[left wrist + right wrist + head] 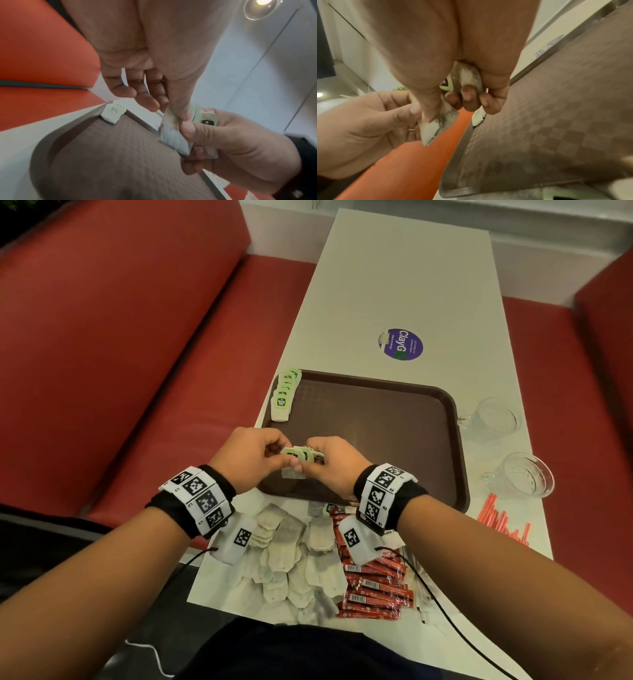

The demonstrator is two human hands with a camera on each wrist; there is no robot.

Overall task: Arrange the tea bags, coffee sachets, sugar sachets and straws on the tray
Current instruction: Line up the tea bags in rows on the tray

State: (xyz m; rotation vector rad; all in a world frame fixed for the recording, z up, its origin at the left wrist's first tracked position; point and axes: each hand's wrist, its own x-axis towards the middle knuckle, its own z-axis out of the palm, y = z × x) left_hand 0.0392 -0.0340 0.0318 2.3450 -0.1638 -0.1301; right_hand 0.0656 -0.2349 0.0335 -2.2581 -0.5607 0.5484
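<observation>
We hold a small bunch of tea bags [298, 457] between both hands above the near left part of the brown tray [455, 419]: our right hand [334, 463] curls round the bunch, while our left hand [251, 455] pinches one bag at its edge. The started row of tea bags [285, 395] lies ahead and slightly left, running along the tray's left rim away from us. We judge our left hand nearer to it, so the next bag goes forward to the row's near end.
</observation>
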